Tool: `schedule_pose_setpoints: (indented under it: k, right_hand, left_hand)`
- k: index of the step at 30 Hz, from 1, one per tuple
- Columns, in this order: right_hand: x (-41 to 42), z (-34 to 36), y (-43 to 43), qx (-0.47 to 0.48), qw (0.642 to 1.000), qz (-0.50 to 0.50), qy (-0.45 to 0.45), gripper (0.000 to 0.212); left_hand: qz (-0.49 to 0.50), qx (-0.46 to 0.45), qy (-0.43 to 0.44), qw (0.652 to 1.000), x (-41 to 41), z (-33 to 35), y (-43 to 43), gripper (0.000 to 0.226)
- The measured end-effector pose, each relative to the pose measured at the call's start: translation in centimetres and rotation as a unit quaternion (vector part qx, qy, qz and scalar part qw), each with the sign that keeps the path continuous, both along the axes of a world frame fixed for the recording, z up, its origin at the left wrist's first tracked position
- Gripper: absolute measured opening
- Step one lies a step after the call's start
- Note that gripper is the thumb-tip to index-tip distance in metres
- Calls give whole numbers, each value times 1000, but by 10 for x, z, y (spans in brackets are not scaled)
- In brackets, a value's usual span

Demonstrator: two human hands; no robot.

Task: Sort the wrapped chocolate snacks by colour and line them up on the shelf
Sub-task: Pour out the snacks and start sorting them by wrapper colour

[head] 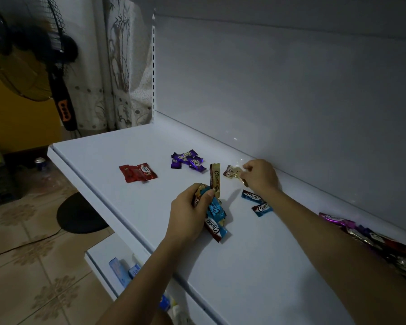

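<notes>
On the white shelf [117, 146] lie a red pair of wrapped snacks [137, 172], a purple heap [187, 160] and two blue snacks [256, 201]. My left hand [188, 213] grips a bunch of snacks [215, 218], mostly blue ones, with a gold one [215, 178] sticking upward. My right hand [260, 175] pinches a gold snack [240, 178] beside another gold snack [230, 171] lying near the back wall.
A pile of mixed purple, silver and dark snacks [375, 242] lies at the shelf's right end. A standing fan [33, 55] is at the left, its round base [77, 214] on the tiled floor. A lower shelf holds small blue boxes [118, 269].
</notes>
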State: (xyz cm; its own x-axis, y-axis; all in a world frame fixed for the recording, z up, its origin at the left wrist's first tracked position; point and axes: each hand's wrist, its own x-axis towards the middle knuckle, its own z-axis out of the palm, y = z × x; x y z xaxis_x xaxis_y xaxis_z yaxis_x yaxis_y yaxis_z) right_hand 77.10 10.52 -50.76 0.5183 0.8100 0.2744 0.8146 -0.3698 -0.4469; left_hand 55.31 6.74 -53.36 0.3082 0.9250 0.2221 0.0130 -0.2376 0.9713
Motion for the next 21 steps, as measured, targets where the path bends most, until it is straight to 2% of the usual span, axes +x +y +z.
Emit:
schedule_pose_setpoints:
  k: [2, 3, 4, 6, 7, 9, 11, 13, 15, 17, 18, 19, 21]
  right_hand:
    - [-9, -2, -4, 60, 998, -5, -26, 29]
    - [-19, 1, -9, 109, 994, 9, 23, 27]
    - [-31, 5, -15, 144, 982, 38, 114, 28]
    - [-58, 13, -33, 121, 935, 121, 309, 27]
    - [-69, 16, -43, 81, 918, 169, 350, 23]
    - [-80, 17, -56, 37, 897, 240, 370, 11]
    - [-78, 20, -54, 65, 890, 219, 396, 8]
    - [-64, 22, -43, 119, 893, 130, 414, 14]
    - [-43, 20, -31, 167, 926, 60, 334, 20]
    - [-21, 17, -19, 158, 977, 22, 142, 20]
    - [-13, 16, -16, 134, 990, 10, 44, 19]
    - [-6, 14, -13, 104, 994, 6, -36, 17]
    - [1, 8, -9, 44, 990, 14, -136, 16]
  left_hand:
    - [-3, 0, -1, 1000, 1, 0, 2, 14]
    - [-2, -1, -2, 1000, 1, -1, 3, 14]
    - [0, -4, -4, 1000, 1, -3, 3, 14]
    - [11, -1, 1, 1000, 1, -5, 3, 14]
    - [18, 8, 8, 1000, 1, -4, 3, 13]
    - [28, 20, 16, 999, 1, -3, 1, 13]
    - [34, 20, 17, 999, 0, -3, -1, 15]
    - [37, 11, 21, 999, -1, -3, -1, 15]
    - [39, 2, 23, 999, 0, -4, 1, 15]
    - [42, 3, 23, 999, 2, -3, 3, 13]
    - [44, 5, 22, 999, 2, -2, 3, 11]
    - [47, 6, 23, 999, 3, -2, 3, 10]
    - [51, 15, 27, 998, 3, -3, 2, 7]
